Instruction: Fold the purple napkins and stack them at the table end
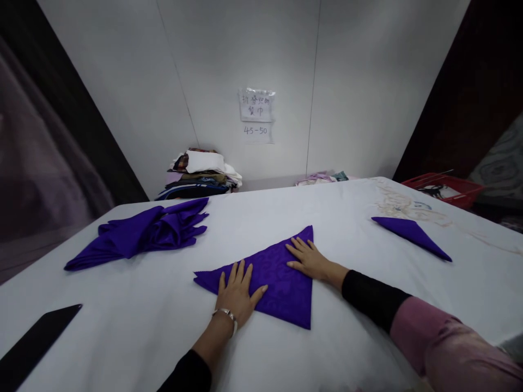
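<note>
A purple cloth napkin (pixel 281 277), folded into a triangle, lies on the white-covered table in front of me. My left hand (pixel 237 296) rests on its left part, palm down with the fingers spread. Near the upper right corner, my right hand (pixel 308 258) presses flat on the same napkin, its fingers apart. To the left is a loose heap of purple napkins (pixel 134 234), crumpled together. A smaller folded purple napkin (pixel 412 235) lies apart on the right.
The table (pixel 134 326) carries a dark flat object (pixel 38 343) at the near left. Folded clothes (pixel 202 177) are stacked behind its far edge. A red basket (pixel 449 188) stands beyond the right edge, and a handwritten paper sign (pixel 256 114) hangs on the wall.
</note>
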`<state>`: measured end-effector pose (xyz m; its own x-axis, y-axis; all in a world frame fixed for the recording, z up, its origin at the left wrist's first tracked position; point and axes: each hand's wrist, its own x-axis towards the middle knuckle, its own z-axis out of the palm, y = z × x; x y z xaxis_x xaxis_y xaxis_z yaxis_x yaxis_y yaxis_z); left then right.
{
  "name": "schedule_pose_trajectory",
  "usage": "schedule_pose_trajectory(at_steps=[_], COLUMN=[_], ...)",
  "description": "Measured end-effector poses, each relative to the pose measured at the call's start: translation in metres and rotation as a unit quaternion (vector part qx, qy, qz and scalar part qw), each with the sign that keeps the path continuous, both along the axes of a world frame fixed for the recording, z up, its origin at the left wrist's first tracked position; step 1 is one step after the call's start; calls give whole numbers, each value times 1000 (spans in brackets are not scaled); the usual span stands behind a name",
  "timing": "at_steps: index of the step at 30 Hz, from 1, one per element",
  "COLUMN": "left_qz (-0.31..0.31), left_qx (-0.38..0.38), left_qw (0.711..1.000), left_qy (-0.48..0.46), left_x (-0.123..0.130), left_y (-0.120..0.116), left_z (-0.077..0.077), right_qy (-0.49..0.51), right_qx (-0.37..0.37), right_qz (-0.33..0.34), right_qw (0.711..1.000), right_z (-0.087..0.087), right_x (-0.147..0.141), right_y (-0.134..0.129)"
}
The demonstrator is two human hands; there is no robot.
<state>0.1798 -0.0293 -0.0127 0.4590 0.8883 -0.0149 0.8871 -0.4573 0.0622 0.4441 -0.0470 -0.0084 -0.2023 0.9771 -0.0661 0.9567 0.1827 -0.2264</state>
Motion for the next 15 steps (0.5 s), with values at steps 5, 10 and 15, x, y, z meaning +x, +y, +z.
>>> schedule_pose_trajectory(at_steps=[5, 10, 15], left_qz=[-2, -2, -1], left_qx=[-5, -11, -8], left_qw=[1000, 1000, 1000], left_qy=[1, 2, -1], left_x=[0, 0, 0], left_y=[0, -1, -3], left_z=[0, 1, 3], right_qy=[-34, -44, -42], right_qx=[-7, -21, -21], right_qz=[-98, -179, -235], right_qw=[995, 983, 971], right_z=[-3, -3, 15], right_x=[33, 64, 69], right_y=[40, 63, 68])
